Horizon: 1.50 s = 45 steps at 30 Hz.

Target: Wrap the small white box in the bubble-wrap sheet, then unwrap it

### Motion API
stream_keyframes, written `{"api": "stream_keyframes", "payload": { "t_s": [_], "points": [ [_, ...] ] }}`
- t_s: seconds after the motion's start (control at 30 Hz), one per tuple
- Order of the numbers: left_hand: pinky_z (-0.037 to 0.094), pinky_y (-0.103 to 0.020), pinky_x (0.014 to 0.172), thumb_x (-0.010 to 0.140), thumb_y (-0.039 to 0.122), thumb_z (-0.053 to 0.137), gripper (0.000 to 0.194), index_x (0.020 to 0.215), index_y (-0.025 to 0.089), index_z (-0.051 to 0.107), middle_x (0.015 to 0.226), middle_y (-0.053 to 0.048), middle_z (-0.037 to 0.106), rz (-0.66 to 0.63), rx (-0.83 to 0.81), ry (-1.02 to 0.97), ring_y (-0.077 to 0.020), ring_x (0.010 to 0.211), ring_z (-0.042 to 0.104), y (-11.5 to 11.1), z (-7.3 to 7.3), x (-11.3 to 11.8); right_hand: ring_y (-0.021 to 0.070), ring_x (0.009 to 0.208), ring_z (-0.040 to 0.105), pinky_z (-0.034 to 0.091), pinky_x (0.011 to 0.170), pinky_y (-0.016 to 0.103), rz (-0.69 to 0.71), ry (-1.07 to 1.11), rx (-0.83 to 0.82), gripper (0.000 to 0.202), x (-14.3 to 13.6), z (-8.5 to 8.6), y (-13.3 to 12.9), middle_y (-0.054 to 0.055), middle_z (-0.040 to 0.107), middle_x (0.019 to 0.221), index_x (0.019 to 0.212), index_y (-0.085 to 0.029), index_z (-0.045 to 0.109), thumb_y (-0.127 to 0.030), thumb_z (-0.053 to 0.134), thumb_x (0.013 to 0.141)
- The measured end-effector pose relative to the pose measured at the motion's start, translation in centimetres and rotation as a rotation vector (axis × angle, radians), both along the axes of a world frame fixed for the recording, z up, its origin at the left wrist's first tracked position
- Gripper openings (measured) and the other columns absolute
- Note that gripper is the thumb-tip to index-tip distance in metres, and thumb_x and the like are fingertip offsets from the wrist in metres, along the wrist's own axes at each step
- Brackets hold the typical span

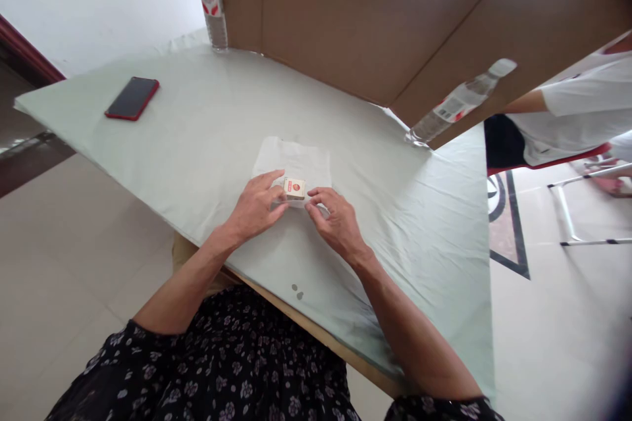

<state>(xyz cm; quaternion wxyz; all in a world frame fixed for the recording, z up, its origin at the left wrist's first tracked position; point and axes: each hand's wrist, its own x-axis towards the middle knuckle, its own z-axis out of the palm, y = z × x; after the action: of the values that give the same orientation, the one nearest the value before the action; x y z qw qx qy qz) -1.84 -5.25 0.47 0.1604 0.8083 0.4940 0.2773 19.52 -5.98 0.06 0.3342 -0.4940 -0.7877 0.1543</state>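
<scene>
A small white box (295, 188) with red print, like a matchbox, rests near the front edge of a thin white sheet of paper (296, 156). At the box's left side is my left hand (257, 206), thumb and fingers apart; whether a fingertip touches the box I cannot tell. My right hand (338, 220) is just right of the box, its fingers curved and the thumb apart from them, with nothing visible in between. Both hands are low over the pale green tablecloth (207, 118).
A large brown cardboard panel (316, 20) stands along the back, with a water bottle (213, 6) at its left and another bottle (459, 105) at its right. A phone (132, 99) with a red edge lies at left. Beyond the panel sits a person in a white shirt (582, 105).
</scene>
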Motion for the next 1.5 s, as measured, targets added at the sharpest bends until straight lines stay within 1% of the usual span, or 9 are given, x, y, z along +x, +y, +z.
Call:
{"api": "stream_keyframes", "payload": {
  "t_s": [0.23,0.4,0.67,0.87,1.0,1.13,1.23,1.33,1.5],
  "points": [
    [0.057,-0.039,0.087,0.086,0.033,0.060,0.013,0.083,0.021,0.063,0.131,-0.011,0.069,0.058,-0.225,-0.249,-0.0261,0.114,0.066,2.4,0.5,0.8,0.0267,0.112,0.067,0.053,0.090,0.042,0.032,0.239,-0.288,0.015,0.5,0.4,3.4,0.010,0.070,0.128,0.077,-0.023,0.060,-0.036,0.061,0.085],
    [0.052,-0.030,0.068,0.086,0.039,0.060,0.020,0.080,0.020,0.063,0.117,-0.008,0.075,0.096,-0.245,-0.375,-0.0223,0.097,0.070,2.9,0.1,1.6,0.0250,0.107,0.069,0.049,0.097,0.042,0.095,0.392,-0.403,0.018,0.4,-0.5,4.7,0.009,0.075,0.115,0.078,-0.022,0.061,-0.039,0.063,0.084],
    [0.054,-0.034,0.085,0.084,0.035,0.062,0.018,0.074,0.020,0.062,0.098,-0.007,0.077,0.102,-0.245,-0.493,-0.0206,0.093,0.071,2.7,-0.1,2.0,0.0214,0.091,0.070,0.051,0.087,0.036,-0.006,0.441,-0.307,0.016,-0.2,-0.7,3.8,0.004,0.076,0.095,0.077,-0.023,0.059,-0.038,0.061,0.083],
    [0.053,-0.032,0.082,0.080,0.034,0.064,0.015,0.076,0.019,0.064,0.090,-0.004,0.076,0.133,-0.298,-0.469,-0.0196,0.088,0.069,2.9,-0.4,1.8,0.0201,0.084,0.068,0.051,0.080,0.034,-0.040,0.443,-0.321,0.016,-0.3,-1.1,4.2,0.004,0.074,0.087,0.077,-0.022,0.062,-0.037,0.062,0.081],
    [0.051,-0.030,0.077,0.078,0.032,0.066,0.014,0.077,0.019,0.065,0.085,-0.003,0.074,0.151,-0.335,-0.495,-0.0175,0.081,0.067,3.0,-0.2,1.8,0.0190,0.074,0.064,0.050,0.073,0.033,-0.149,0.307,-0.267,0.017,0.5,-1.1,4.6,0.002,0.070,0.076,0.076,-0.022,0.061,-0.037,0.061,0.082],
    [0.049,-0.027,0.073,0.078,0.030,0.066,0.012,0.077,0.018,0.067,0.081,-0.001,0.073,0.153,-0.359,-0.517,-0.0157,0.077,0.064,3.1,-0.5,1.9,0.0224,0.086,0.065,0.047,0.084,0.039,-0.250,0.068,0.098,0.011,1.1,0.3,3.3,0.006,0.074,0.091,0.088,-0.021,0.066,-0.029,0.057,0.090],
    [0.047,-0.026,0.070,0.078,0.032,0.065,0.014,0.079,0.018,0.068,0.077,0.000,0.070,0.133,-0.346,-0.504,-0.0146,0.073,0.061,3.4,-0.9,1.9,0.0220,0.090,0.065,0.046,0.085,0.037,-0.099,-0.084,0.265,0.014,0.1,1.4,1.6,0.007,0.075,0.096,0.094,-0.022,0.067,-0.024,0.054,0.097],
    [0.046,-0.027,0.069,0.079,0.036,0.064,0.019,0.080,0.017,0.067,0.075,0.000,0.069,0.113,-0.343,-0.509,-0.0145,0.071,0.060,3.5,-0.9,1.9,0.0236,0.097,0.062,0.046,0.084,0.037,0.084,-0.251,0.222,0.020,-1.5,1.6,0.7,0.010,0.074,0.108,0.107,-0.020,0.067,-0.018,0.049,0.099],
    [0.045,-0.026,0.068,0.080,0.037,0.063,0.023,0.091,0.017,0.065,0.079,0.000,0.067,0.143,-0.334,-0.410,-0.0143,0.072,0.058,3.0,0.1,0.4,0.0250,0.097,0.057,0.038,0.082,0.038,0.099,-0.481,0.156,0.027,-2.5,1.1,1.1,0.010,0.072,0.110,0.122,-0.019,0.062,-0.018,0.044,0.101]
  ]
}}
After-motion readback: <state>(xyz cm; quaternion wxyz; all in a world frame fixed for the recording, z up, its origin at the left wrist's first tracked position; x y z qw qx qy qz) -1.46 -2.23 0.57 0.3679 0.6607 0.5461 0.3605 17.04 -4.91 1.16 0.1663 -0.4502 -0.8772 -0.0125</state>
